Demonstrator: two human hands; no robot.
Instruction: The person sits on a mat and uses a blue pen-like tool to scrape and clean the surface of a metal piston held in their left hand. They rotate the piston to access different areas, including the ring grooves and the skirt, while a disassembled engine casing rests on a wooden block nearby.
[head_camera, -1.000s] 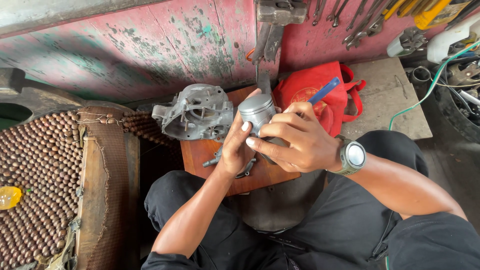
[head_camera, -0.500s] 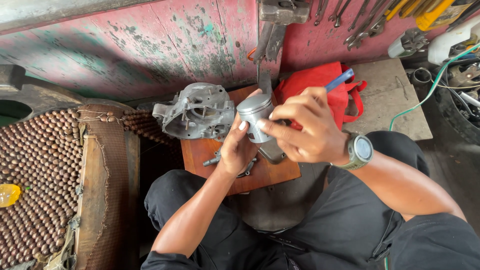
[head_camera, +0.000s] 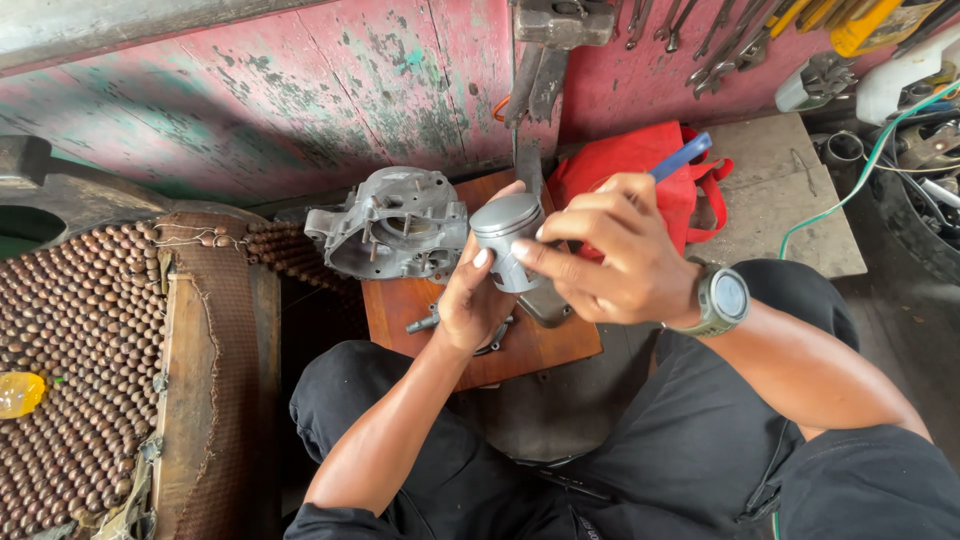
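Piston held upright in left hand, right hand gripping blue-handled tool against it; engine case apart on board, unjoined.

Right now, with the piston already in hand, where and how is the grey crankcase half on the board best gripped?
Probably by its outer rim, from the left. The crankcase half lies open face up on the wooden board, studs and ribs crowding its middle. The left hand, right hand and piston block its right side, so the left rim is freest.
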